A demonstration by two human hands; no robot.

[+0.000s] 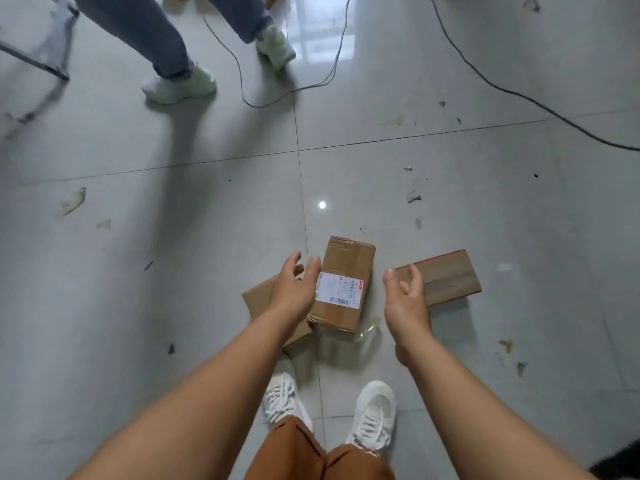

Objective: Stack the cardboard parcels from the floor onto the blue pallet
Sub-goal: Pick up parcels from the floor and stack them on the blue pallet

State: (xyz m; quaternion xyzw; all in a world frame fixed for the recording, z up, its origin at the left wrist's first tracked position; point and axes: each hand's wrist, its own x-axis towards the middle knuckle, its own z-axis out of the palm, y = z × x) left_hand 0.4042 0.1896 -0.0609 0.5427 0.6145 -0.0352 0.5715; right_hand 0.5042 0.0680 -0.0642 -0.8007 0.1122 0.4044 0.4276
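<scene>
- Person's white sneakers [372, 415] nearest camera, standing on tiled floor [138, 271]; orange-brown trousers below them in view.
- Landmark: labelled parcel [341, 284], lying flat on floor just ahead of the sneakers, white shipping label facing up.
- Left hand [294, 289] hovers at the labelled parcel's left edge, fingers spread and loosely curved, holding nothing; contact with the box cannot be told.
- Right hand [405, 299] hovers right of the labelled parcel, fingers relaxed and spread, holding nothing, apart from the box.
- Second parcel [258, 299] left of the labelled parcel, mostly hidden under the left forearm; looks touching or tucked beside it.
- Third parcel [446, 280] right of the labelled parcel, flat, red strip along far edge, partly behind the right hand.
- Blue pallet not in view; none of these three stacked yet.
- Judged step: two-handed reach for the labelled parcel.
- Risk: glossy tile, so the box may slide off on a one-sided squeeze; loose clear tape at its near corner may snag.
- Risk: cable [242, 81] loops on floor far beyond the labelled parcel, trip hazard when carrying.
- Risk: another person's legs [166, 39] farther out, collision possible if the carry path goes that way.
</scene>
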